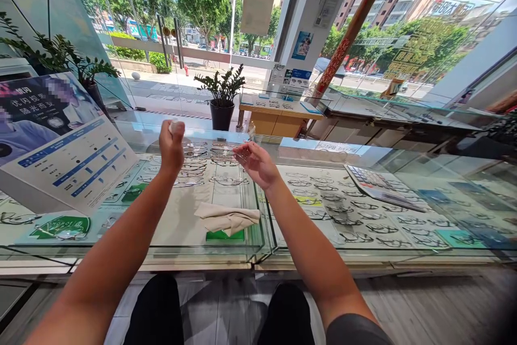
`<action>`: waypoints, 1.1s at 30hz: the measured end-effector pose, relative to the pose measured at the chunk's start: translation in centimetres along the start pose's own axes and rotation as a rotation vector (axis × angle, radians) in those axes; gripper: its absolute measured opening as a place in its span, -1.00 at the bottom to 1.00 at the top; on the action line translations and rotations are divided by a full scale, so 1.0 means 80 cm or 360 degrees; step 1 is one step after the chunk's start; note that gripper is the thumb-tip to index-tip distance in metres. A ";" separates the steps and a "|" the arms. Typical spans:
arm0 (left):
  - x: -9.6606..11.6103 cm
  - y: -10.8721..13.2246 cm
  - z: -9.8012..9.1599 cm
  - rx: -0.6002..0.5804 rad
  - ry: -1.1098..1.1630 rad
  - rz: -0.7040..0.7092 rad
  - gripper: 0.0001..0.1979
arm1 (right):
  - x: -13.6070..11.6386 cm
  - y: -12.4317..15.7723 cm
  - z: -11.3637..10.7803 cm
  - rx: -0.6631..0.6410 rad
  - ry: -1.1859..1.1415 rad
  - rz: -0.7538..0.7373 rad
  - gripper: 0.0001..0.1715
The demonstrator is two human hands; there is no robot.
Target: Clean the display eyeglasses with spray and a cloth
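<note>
My left hand (172, 146) is raised over the glass counter (258, 245), its fingers closed round a small white object (176, 126) that sticks out at the top; I cannot name it. To its right, my right hand (256, 164) pinches what looks like a pair of thin-rimmed glasses (241, 153), held between the two hands. They are hard to tell from the frames on display below. A crumpled beige cloth (226, 217) lies on the glass nearer to me, between my forearms.
Several glasses frames lie in rows under the counter glass (363, 216). A slanted printed sign (68, 162) stands on the left. A calculator (379, 183) lies at the right. A potted plant (222, 100) stands on the floor beyond, by the window.
</note>
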State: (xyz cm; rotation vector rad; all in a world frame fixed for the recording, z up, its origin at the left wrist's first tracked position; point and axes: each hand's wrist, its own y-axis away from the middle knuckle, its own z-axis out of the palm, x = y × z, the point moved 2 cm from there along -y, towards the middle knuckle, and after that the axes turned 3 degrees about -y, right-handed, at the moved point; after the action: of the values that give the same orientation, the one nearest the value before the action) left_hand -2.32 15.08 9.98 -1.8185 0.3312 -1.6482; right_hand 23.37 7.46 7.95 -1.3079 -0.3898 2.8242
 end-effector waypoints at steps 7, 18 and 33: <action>-0.069 -0.048 -0.053 0.0665 -0.0736 -0.0825 -0.77 | -0.013 0.003 -0.003 0.0043 -0.0110 0.0002 -0.86; -0.124 -0.046 -0.068 0.0613 -0.0856 -0.0952 -0.71 | -0.021 0.004 -0.002 0.0078 -0.0148 0.0017 -0.85; -0.098 -0.043 -0.068 0.0804 -0.0594 -0.0669 -0.43 | -0.028 0.010 0.007 0.0024 -0.0090 0.0048 -0.81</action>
State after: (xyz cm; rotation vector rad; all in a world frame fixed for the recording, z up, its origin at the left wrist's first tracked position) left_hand -9.70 20.68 5.83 -1.8105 -0.6153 -1.4283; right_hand 24.52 6.35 9.82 -1.2444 -0.3518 2.8882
